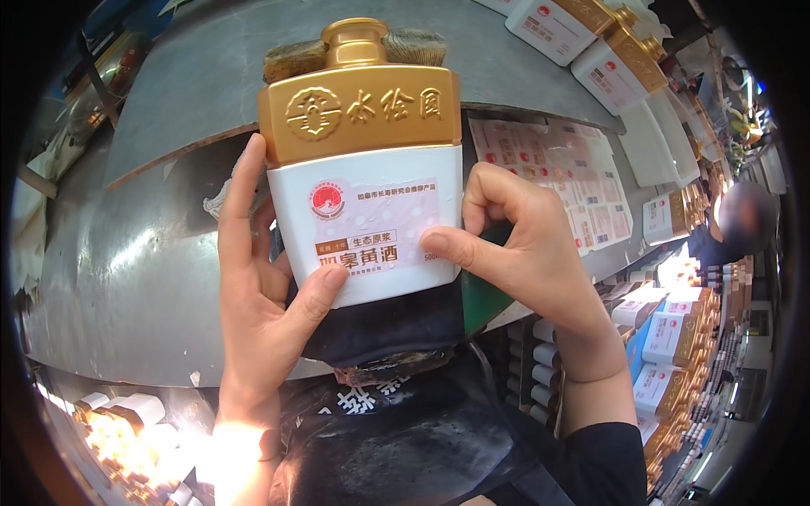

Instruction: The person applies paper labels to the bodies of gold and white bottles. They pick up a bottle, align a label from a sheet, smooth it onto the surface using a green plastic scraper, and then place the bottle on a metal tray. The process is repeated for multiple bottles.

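Observation:
In front of me a flat-sided bottle lies face up, its shoulder and neck gold, its body white. A thin pale pink label with a red round emblem covers its front and looks wet and slightly wrinkled. My left hand grips the bottle's left side, fingers along the edge and thumb pressed on the label's lower left corner. My right hand is curled at the right side, its thumb on the label's lower right part. Beneath the bottle's base is a dark cloth-like support.
Sheets of printed labels lie on the metal table to the right. Similar bottles stand at the far right, with rows of more bottles lower right. A worn block sits behind the neck. Another person is at right.

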A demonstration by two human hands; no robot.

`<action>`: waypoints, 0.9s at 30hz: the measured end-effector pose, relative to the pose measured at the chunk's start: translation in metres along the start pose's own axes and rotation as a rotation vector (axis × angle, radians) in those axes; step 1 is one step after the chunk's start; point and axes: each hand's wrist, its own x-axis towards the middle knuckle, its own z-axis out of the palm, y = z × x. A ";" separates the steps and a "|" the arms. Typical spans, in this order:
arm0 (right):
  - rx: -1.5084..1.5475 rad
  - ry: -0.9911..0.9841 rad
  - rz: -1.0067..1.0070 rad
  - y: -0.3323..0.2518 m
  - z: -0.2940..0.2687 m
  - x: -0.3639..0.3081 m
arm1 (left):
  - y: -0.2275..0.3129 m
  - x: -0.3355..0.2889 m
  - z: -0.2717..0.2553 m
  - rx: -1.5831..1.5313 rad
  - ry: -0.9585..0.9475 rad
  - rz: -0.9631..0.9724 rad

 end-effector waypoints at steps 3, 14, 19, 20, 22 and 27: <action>0.038 -0.041 0.059 -0.002 -0.003 0.002 | 0.003 0.001 0.002 -0.017 -0.001 -0.046; 0.107 -0.019 -0.050 0.008 -0.006 0.007 | 0.002 -0.001 -0.004 0.032 0.013 -0.041; 0.057 0.282 -0.280 -0.007 -0.032 0.029 | -0.007 -0.004 -0.017 -0.015 0.020 -0.011; -0.074 0.196 -0.497 -0.013 -0.021 0.022 | -0.005 -0.007 -0.020 -0.044 0.014 -0.027; -0.270 0.085 -0.816 -0.032 -0.003 0.021 | 0.003 -0.008 -0.018 -0.037 0.081 -0.007; -0.558 0.311 -0.983 -0.054 -0.006 0.060 | -0.002 -0.015 -0.025 0.009 0.176 -0.014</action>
